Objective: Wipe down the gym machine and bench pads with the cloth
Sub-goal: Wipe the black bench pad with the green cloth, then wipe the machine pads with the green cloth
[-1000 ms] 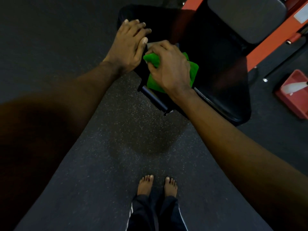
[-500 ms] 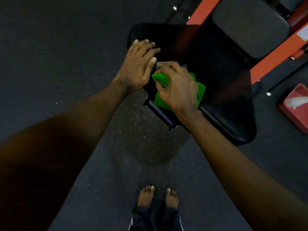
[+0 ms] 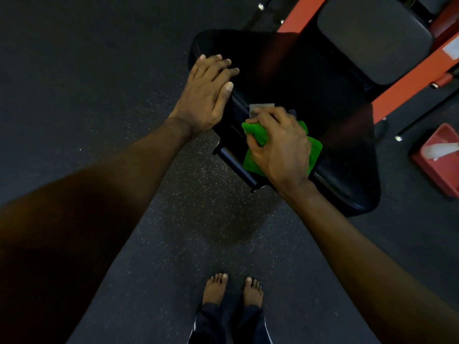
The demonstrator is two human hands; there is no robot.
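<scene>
- Two hands are on the black seat pad (image 3: 310, 78) of the machine. The left hand (image 3: 207, 95) lies flat on its near-left corner, fingers straight and close together, holding nothing.
- The right hand (image 3: 282, 147) has its fingers curled over the green cloth (image 3: 315, 150) and grips it bunched. It presses the cloth onto the pad's near side edge, just beside a small pale label (image 3: 262, 106).
- Part of the cloth sticks out from under the palm on the far side. The near part hangs over the pad's rim, above a black tube (image 3: 236, 167) of the underframe.
- Step in hand, as I judge it: wiping the seat pad, now at its side edge and rim, with the left hand bracing.
- The wide top of the seat pad beyond the hands shows no cloth on it. The grey back pad (image 3: 372, 38) and the orange frame (image 3: 407, 80) are well apart from both hands, so much of the task seems left.
- Next move probably calls for sliding the cloth along the rim or up onto the top face, with even pressure and a firm grip so the bunch does not slip out. The left hand would have to shift off the corner for that patch to be wiped.
- A red tub (image 3: 444, 170) sits on the floor (image 3: 111, 70) to the right, clear of the work. Bare feet (image 3: 214, 290) stand near the machine.
</scene>
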